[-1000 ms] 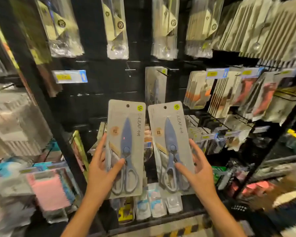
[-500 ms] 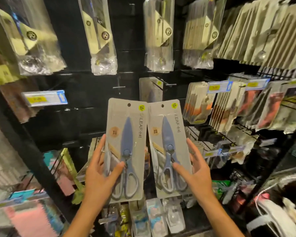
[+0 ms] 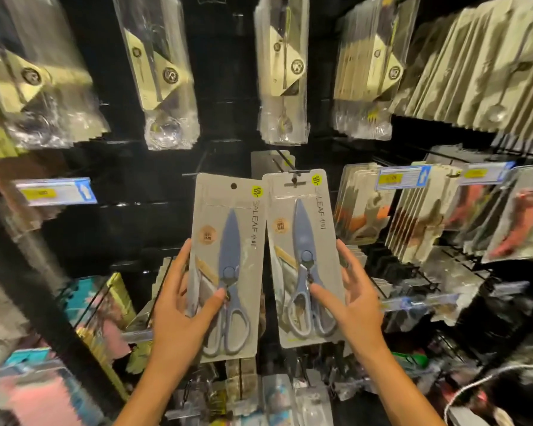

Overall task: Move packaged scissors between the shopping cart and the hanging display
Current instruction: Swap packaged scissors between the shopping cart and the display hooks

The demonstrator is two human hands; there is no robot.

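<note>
Two scissor packs are held up before the hanging display, neither yet released. The left hand [image 3: 179, 315] grasps the left pack [image 3: 228, 262], thumb across the front near the scissors' pivot and fingers behind the card's left edge; its hang hole is clear of any peg, so this pack is judged not hung. The right hand [image 3: 351, 305] grasps the right pack [image 3: 305, 256] likewise, thumb on the front and fingers along the right edge. This pack's top slot sits right at the tip of a peg [image 3: 285, 164] that projects from the dark panel [image 3: 154, 186]; whether the peg has entered the slot cannot be told. Another card [image 3: 260, 159] already hangs further back on that peg. The cart is not in view. Judgement: the move toward the display is well advanced; what is left is threading the right pack fully onto the peg, then hanging the left pack and letting go of both. Price tags [image 3: 56, 192] and other hanging goods surround the spot.
</note>
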